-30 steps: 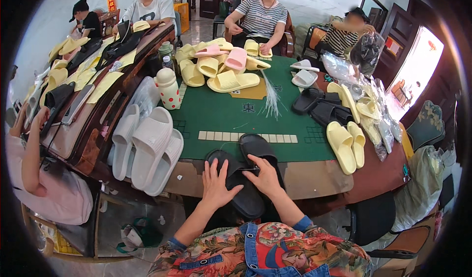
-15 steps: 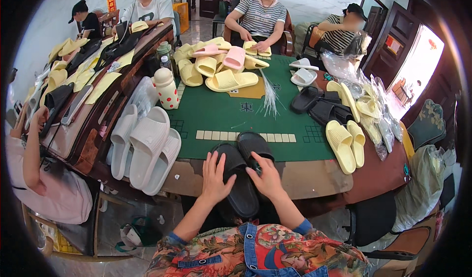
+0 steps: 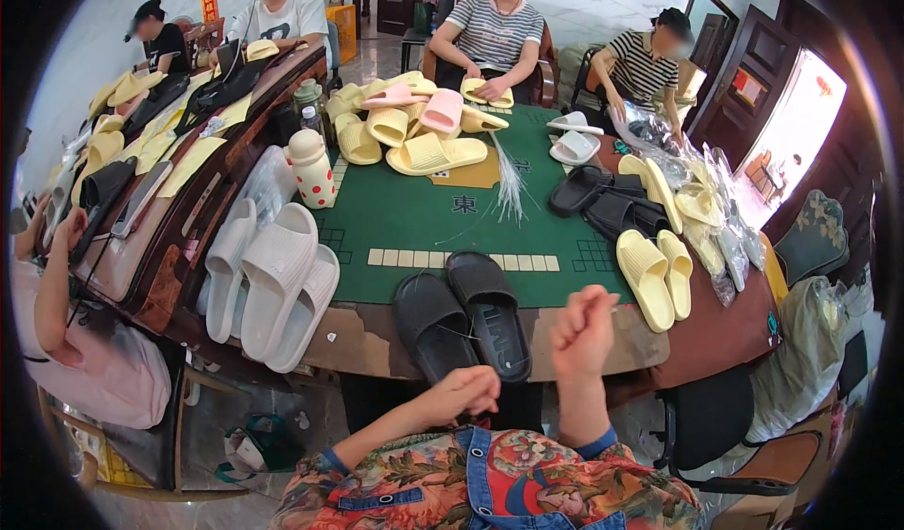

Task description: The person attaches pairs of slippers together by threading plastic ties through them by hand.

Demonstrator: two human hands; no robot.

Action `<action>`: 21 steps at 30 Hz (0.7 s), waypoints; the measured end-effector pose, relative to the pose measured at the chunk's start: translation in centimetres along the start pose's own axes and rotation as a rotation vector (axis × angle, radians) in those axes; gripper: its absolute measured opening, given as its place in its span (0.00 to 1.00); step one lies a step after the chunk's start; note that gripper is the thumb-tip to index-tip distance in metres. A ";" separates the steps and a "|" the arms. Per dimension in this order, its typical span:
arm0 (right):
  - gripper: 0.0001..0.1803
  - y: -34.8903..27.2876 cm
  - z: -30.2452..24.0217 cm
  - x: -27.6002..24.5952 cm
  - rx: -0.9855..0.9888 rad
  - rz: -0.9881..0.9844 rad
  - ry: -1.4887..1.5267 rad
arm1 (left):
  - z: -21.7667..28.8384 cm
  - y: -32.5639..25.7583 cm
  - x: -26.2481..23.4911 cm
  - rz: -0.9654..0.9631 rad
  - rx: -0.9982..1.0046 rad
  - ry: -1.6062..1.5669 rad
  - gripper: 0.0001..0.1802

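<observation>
Two black slippers (image 3: 463, 321) lie side by side, soles down, on the near edge of the table, partly on the green mat (image 3: 424, 219). My left hand (image 3: 466, 393) hangs just below the table edge in front of them, fingers curled, touching nothing that shows. To the right of the slippers my right hand (image 3: 584, 328) is raised as a closed fist. A very thin strand crosses the left slipper; I cannot tell whether either hand holds it.
Three white slippers (image 3: 273, 285) overhang the table's left corner, and a yellow pair (image 3: 654, 274) lies to the right. More black slippers (image 3: 603, 205), a yellow and pink pile (image 3: 414, 130), a dotted bottle (image 3: 311, 168) and thin white strands (image 3: 508, 186) lie farther off. Other people sit around the table.
Both hands have lifted off the black slippers and drawn back toward me. The right hand rose to the right and closed into a fist. The slippers now lie uncovered.
</observation>
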State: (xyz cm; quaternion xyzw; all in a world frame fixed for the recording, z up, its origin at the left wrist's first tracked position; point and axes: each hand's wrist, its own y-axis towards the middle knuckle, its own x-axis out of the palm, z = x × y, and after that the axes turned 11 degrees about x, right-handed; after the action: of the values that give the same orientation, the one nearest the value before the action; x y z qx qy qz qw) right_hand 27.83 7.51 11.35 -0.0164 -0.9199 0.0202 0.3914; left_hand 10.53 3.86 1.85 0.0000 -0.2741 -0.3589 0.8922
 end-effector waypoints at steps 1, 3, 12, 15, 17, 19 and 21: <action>0.19 0.2 -1.0 -0.7 -0.022 0.081 0.033 | 0.2 -0.9 -0.9 0.031 0.044 0.048 0.15; 0.19 0.5 -2.6 -2.8 -0.117 0.123 0.009 | 1.7 -2.7 -1.8 0.167 0.010 0.194 0.14; 0.20 0.8 -3.0 -6.3 -0.279 0.226 -0.339 | 4.5 -7.2 -5.8 0.535 0.111 0.863 0.12; 0.19 0.8 -3.4 -6.5 -0.290 0.261 -0.410 | 4.1 -7.8 -6.4 0.695 0.162 0.730 0.07; 0.19 0.8 -3.1 -6.7 -0.248 0.255 -0.578 | 3.9 -7.7 -6.6 0.773 0.169 0.677 0.05; 0.20 0.6 -2.2 -6.9 -0.240 0.186 -0.770 | 3.4 -7.1 -6.5 0.893 0.352 0.509 0.03; 0.19 0.1 -0.6 -6.1 -0.181 0.032 -0.969 | 3.6 -6.5 -5.3 0.857 0.289 0.595 0.05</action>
State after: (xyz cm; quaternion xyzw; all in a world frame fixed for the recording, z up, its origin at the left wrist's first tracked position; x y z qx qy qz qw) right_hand 32.44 7.34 7.39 -0.0534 -0.9938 -0.0484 -0.0846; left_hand 1.48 3.11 1.01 0.1125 -0.0315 0.0941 0.9887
